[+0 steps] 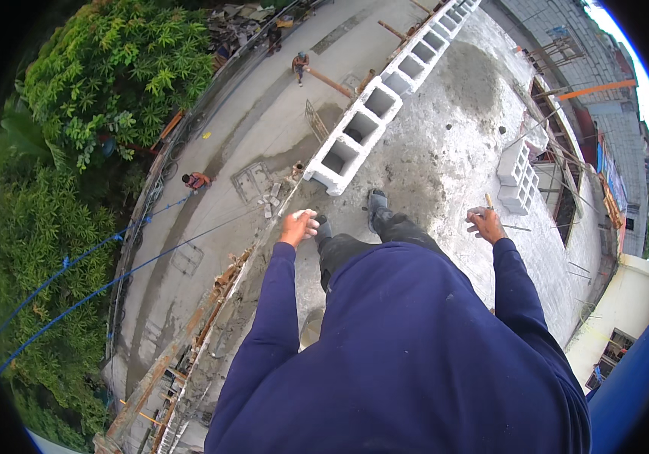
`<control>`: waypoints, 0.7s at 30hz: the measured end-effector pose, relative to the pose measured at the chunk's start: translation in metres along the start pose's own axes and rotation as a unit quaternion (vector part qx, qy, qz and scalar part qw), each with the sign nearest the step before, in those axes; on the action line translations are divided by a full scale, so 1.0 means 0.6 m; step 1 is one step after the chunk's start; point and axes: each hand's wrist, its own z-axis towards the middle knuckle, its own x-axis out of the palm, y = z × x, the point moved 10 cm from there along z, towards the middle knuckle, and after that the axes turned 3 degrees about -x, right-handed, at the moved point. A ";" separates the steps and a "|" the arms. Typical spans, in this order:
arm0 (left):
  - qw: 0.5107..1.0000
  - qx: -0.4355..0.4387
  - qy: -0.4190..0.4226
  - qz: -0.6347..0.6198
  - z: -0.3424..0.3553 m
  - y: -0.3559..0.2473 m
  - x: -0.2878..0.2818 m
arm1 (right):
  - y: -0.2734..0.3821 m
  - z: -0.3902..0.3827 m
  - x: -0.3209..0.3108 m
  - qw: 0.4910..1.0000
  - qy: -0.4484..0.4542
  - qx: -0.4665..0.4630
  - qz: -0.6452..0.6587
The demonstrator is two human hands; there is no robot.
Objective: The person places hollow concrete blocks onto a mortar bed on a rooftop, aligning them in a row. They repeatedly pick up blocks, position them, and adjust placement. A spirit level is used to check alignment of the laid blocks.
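Observation:
Over the left edge of the slab, my left hand (298,227) is held with its fingers curled in, pale grey smears on them. What it holds, if anything, is hidden. A row of grey hollow concrete blocks (361,129) begins just ahead of it, with the hand apart from the nearest block. On the right, my right hand (485,225) is closed around a tool with a short tan handle (488,200). The handle sticks up past the fingers; the rest of the tool is unclear. A thin dark bar (517,228) shows beside this hand.
My boots stand on the rough concrete slab (415,163). Its left edge drops to a lower level with people (301,66). Stacked hollow blocks (519,178) stand at the right beside a framed opening (559,174). Blue ropes (74,261) stretch across the left, near trees (37,250).

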 end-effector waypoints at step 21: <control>0.850 0.085 0.224 0.469 0.122 -0.228 0.431 | -0.416 -0.223 0.203 0.921 0.005 0.358 0.153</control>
